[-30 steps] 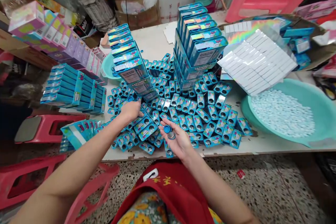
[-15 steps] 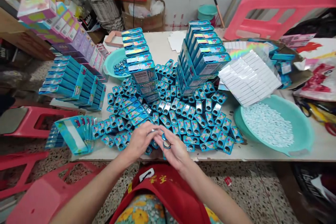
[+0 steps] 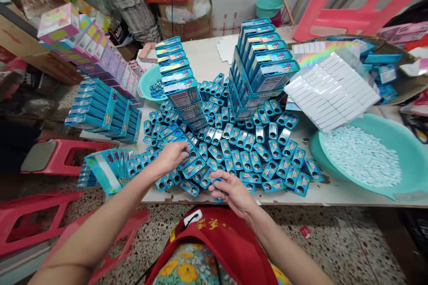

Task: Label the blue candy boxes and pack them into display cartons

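My left hand [image 3: 173,156] reaches over a long blue carton [image 3: 194,167] with several round openings, its fingers pinched together close to the carton's surface. Whatever is between those fingertips is hidden. Lower and to the right, my right hand [image 3: 236,192] is turned partly palm up, its fingers curled around small round blue-rimmed pieces [image 3: 217,181]. Many small blue tins [image 3: 238,160], each with a dark round opening, lie crowded around both hands. Farther back, similar round pieces [image 3: 156,89] sit in a turquoise bowl [image 3: 143,84].
Two stacks of blue display boxes [image 3: 182,93] [image 3: 264,71] stand among the tins. At right is a turquoise basin [image 3: 409,160] of pale candies, overlapped by white label sheets [image 3: 334,91]. More cartons [image 3: 103,109] stand left. Pink stools [image 3: 63,156] are beside the table.
My hands were together above the table's front edge; they have parted. The left has moved left and forward to the carton, while the right keeps the round pieces. The view has shifted slightly.
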The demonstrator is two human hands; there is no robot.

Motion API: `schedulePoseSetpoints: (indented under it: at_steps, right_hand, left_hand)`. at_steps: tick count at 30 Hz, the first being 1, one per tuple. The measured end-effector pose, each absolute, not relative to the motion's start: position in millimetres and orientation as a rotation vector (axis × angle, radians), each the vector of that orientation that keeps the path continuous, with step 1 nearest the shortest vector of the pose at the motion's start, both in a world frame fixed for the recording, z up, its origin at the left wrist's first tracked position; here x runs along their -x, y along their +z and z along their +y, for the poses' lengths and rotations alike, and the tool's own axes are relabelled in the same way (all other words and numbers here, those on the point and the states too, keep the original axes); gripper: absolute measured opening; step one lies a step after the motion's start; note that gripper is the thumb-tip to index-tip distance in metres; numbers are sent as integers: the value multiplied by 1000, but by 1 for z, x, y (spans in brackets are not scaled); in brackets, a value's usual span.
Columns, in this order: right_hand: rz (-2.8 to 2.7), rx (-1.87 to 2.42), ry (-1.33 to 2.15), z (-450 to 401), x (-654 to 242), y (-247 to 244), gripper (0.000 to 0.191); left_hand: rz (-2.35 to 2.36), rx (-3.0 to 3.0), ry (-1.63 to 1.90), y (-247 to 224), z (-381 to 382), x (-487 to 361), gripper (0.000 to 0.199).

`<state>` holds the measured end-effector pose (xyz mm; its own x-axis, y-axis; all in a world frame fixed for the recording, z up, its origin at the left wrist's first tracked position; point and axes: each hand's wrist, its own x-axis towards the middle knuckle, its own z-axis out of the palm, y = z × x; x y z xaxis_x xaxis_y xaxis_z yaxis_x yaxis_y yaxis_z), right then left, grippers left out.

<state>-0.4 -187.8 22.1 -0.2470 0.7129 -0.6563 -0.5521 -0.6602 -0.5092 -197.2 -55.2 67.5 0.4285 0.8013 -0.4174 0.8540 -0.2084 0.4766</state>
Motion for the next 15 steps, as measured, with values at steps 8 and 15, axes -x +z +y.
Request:
schedulePoseSetpoints:
  at_steps: [8,15]
  right_hand:
    - [-272,1239,1959,-186,0,7,42]
    - [-324,1215,1950,-173,-6,0,37]
  left_hand:
    - [1505,-2199,-663,59,-27,169,28]
    - [1449,-2289,-922,65,-18,140,33]
